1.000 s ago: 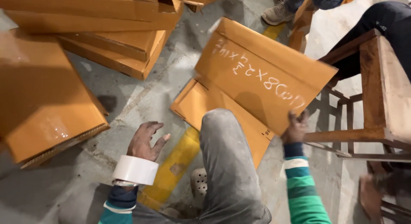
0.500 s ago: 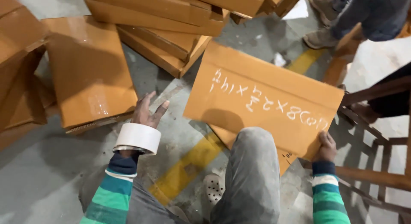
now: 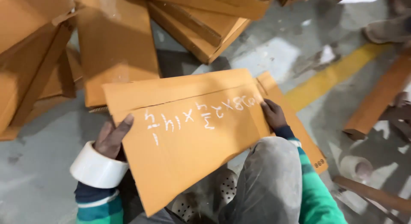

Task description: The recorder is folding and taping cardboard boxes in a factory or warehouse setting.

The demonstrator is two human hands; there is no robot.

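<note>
A packing workshop or warehouse: flat orange-brown cardboard cartons [image 3: 201, 25] lie heaped on the bare grey concrete floor [image 3: 34, 181]. Right of the heap, a painted yellow floor line [image 3: 338, 72] crosses the concrete.

Flat orange cardboard sheet [image 3: 188, 134], chalk-marked, tilted

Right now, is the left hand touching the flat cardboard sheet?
Touching. The head view shows the left hand gripping the cardboard sheet's left edge, thumb lying across its face.
</note>
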